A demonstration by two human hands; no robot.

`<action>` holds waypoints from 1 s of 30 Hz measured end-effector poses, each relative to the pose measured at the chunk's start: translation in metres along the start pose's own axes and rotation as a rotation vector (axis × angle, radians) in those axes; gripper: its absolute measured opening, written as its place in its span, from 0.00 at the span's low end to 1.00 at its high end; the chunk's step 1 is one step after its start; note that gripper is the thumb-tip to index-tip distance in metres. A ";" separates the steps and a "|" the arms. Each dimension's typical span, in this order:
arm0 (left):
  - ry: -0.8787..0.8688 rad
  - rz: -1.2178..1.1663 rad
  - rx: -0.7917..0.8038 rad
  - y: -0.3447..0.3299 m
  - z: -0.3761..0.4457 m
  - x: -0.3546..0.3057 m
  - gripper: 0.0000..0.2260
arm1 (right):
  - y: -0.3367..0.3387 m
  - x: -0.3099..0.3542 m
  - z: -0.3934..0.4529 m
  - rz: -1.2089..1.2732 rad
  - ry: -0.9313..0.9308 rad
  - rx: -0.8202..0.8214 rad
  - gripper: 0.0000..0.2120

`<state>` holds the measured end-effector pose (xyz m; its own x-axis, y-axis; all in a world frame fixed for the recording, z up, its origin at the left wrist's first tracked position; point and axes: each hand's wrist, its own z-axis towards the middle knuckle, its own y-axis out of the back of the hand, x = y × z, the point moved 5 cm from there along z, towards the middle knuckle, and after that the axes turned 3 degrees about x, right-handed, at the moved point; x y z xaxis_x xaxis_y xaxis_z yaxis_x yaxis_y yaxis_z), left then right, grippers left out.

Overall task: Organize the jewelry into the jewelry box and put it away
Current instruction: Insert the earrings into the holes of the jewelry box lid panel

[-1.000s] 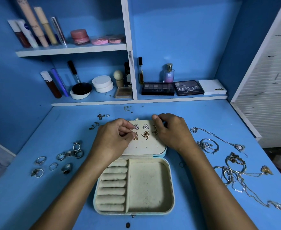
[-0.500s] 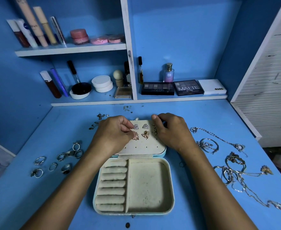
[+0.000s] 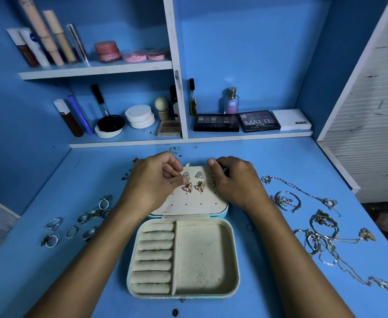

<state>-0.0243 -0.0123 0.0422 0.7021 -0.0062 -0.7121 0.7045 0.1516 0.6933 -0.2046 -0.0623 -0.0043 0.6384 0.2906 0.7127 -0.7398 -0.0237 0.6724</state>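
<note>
The box [image 3: 183,260] lies open on the desk, earrings [image 3: 199,186] pinned in its lid panel. The left hand [image 3: 152,182] pinches at the triangular stud on that panel, while the right hand [image 3: 233,180] curls over the panel's far-right edge, steadying it. Best to push the post straight into its hole against that brace; rings [image 3: 50,239] wait left of the box, chains [image 3: 321,235] right.

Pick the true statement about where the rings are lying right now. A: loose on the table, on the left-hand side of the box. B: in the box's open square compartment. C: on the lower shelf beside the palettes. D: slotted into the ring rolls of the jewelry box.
A: the rings lie scattered on the blue table left of the jewelry box, whose ring rolls and square compartment hold nothing.
</note>
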 end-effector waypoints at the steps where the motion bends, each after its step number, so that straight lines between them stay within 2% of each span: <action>1: -0.016 0.002 -0.021 0.004 0.002 0.001 0.08 | 0.000 0.000 0.000 0.001 0.002 -0.002 0.18; 5: -0.083 0.136 -0.079 0.009 0.006 0.009 0.04 | 0.001 0.000 0.000 0.001 0.000 0.002 0.18; 7: -0.066 0.203 -0.056 0.005 0.006 0.016 0.10 | 0.001 0.001 0.000 0.007 -0.001 0.002 0.18; 10: 0.003 0.252 0.017 -0.002 0.005 0.024 0.26 | 0.002 0.002 -0.002 0.025 0.000 -0.001 0.16; 13: 0.057 0.254 0.072 -0.007 0.005 0.030 0.31 | 0.003 0.002 -0.002 0.032 -0.002 -0.003 0.16; 15: 0.064 0.234 0.081 -0.008 0.005 0.032 0.30 | 0.002 0.002 -0.002 0.031 -0.002 -0.003 0.16; 18: 0.058 0.170 0.105 -0.010 0.006 0.034 0.23 | 0.002 0.001 -0.003 0.032 -0.004 -0.012 0.15; 24: 0.098 0.011 0.130 -0.014 0.006 0.041 0.22 | 0.002 0.000 -0.003 0.033 -0.022 -0.015 0.14; 30: 0.124 -0.082 0.137 -0.015 0.005 0.046 0.19 | 0.002 0.000 -0.001 0.008 -0.035 -0.019 0.19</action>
<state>-0.0023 -0.0196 -0.0005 0.6298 0.1104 -0.7689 0.7721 0.0196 0.6352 -0.2063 -0.0619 -0.0035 0.6390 0.2566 0.7252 -0.7489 -0.0079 0.6627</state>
